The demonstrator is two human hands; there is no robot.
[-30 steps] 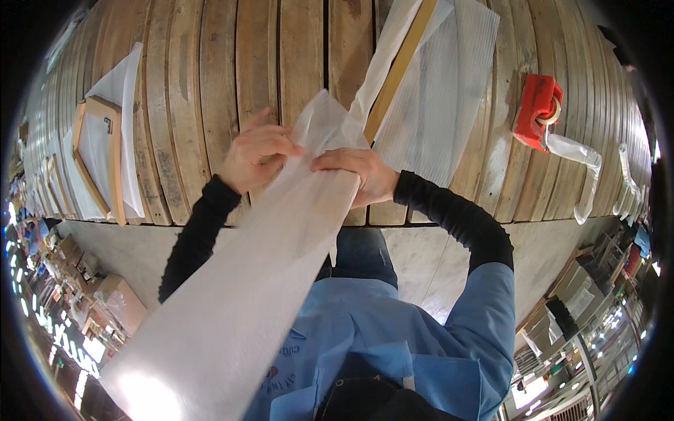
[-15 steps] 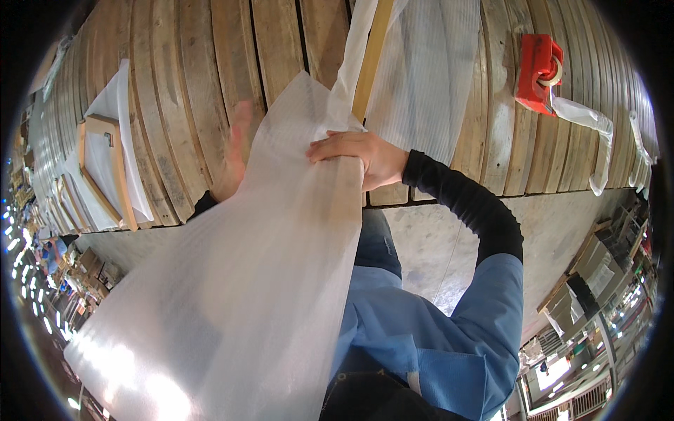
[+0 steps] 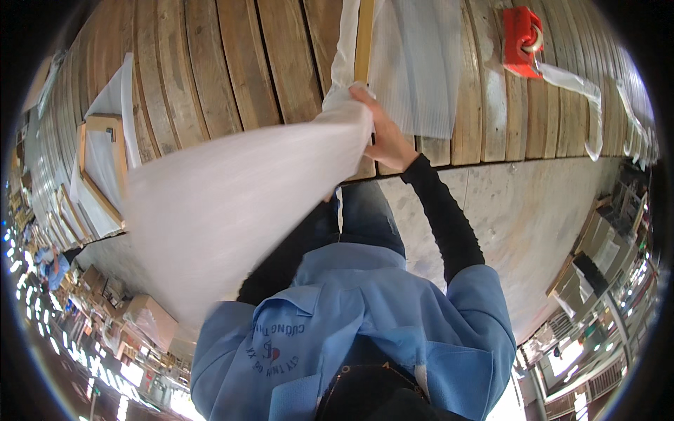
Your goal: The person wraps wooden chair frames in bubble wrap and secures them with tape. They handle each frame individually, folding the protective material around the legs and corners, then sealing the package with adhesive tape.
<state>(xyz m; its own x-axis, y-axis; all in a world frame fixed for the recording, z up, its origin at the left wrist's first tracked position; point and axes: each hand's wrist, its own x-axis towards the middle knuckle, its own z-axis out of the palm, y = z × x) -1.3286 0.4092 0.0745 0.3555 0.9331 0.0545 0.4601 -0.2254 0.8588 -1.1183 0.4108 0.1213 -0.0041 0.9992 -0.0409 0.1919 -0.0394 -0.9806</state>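
Observation:
My right hand [image 3: 388, 137] is closed round a bunched part of a white foam sheet [image 3: 246, 189] at the near end of a narrow wooden strip [image 3: 364, 42]. The thumb lies on top, and the foam hides the other fingers. From there the sheet fans out to the left, its loose part blurred by motion. Foam runs along the strip's left side, and a flat foam piece [image 3: 415, 70] lies along its right. My left hand is almost wholly behind the sheet; only a sliver of skin shows below its edge, and its fingers are hidden.
The slatted wooden table [image 3: 232, 63] spans the far side. A red tape dispenser [image 3: 518, 52] stands at its right, with clear film [image 3: 586, 88] trailing from it. At the left lie wooden frames [image 3: 102, 179] on foam. Cardboard boxes [image 3: 151, 319] stand on the floor behind left.
The loose foam has swung up and left, off my lap. My right hand has shifted to the strip's end. My left hand, visible before beside the foam, is now behind it.

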